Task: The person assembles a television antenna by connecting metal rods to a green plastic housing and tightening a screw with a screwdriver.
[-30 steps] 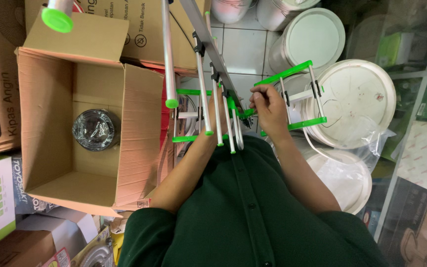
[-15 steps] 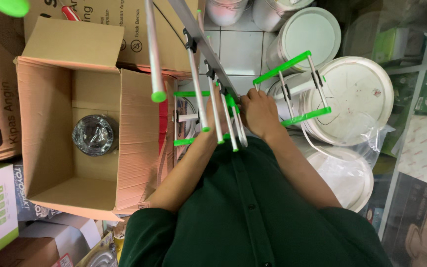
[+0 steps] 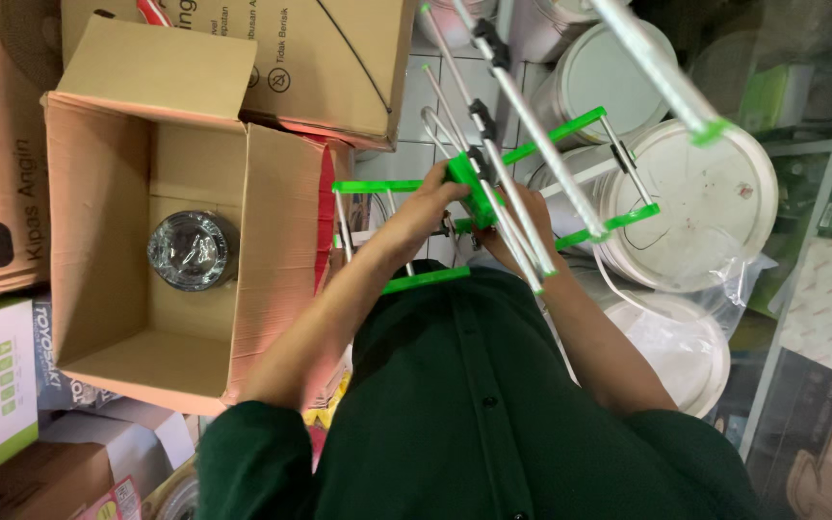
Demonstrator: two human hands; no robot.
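I hold an aerial (image 3: 517,164) made of thin silver rods with bright green plastic bars and tips, in front of my dark green shirt. My left hand (image 3: 423,214) grips the green centre block of the aerial from the left. My right hand (image 3: 512,231) sits under the rods just right of it, mostly hidden behind them, fingers around the frame. A long rod with a green tip (image 3: 705,130) sticks out to the upper right.
An open cardboard box (image 3: 272,221) on the left holds a clear plastic-wrapped coil (image 3: 192,250). More cartons (image 3: 320,58) lie above and to the left. White lidded buckets (image 3: 715,207) stand on the right, one under a plastic bag.
The aerial has swung: its long rods now point to the upper right instead of the upper left. My left hand has come up onto the green centre block.
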